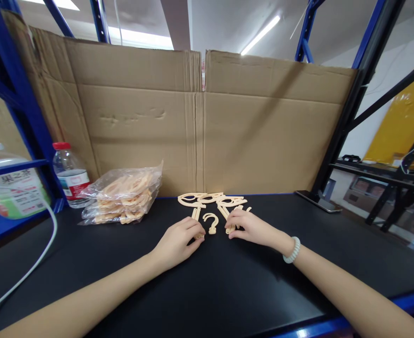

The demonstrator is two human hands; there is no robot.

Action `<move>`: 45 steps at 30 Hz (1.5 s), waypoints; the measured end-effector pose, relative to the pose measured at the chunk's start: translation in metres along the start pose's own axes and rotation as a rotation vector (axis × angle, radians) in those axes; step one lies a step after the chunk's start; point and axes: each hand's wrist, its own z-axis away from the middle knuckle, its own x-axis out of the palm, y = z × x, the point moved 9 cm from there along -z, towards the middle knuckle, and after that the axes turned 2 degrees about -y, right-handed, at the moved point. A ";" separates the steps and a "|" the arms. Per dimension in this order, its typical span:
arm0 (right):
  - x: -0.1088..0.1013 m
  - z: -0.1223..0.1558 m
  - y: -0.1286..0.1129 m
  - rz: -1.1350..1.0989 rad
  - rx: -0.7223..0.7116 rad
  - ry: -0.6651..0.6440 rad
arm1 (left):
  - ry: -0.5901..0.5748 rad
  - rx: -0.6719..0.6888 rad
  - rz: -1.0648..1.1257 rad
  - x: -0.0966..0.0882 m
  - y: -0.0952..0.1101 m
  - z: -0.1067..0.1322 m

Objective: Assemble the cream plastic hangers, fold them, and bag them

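Note:
Several cream plastic hanger parts (212, 200) lie in a small heap on the black tabletop (207, 281), near the cardboard wall. A loose cream hook (211, 221) lies between my two hands. My left hand (179, 241) rests on the table with its fingers curled, their tips pinching the lower end of one cream strip. My right hand (249, 227) is also curled, its fingertips closed on the end of another strip. A white bead bracelet (292, 250) sits on my right wrist.
A clear bag of more cream parts (124, 194) lies at the left. Beside it stand a red-capped water bottle (70, 174) and a larger jug (6, 185). A white cable (34, 263) crosses the left. Folded cardboard (200, 122) walls the back. A phone (314, 201) lies right.

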 end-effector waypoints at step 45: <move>-0.038 0.003 -0.008 -0.764 0.258 0.353 | 0.287 -0.318 0.480 -0.027 0.001 0.010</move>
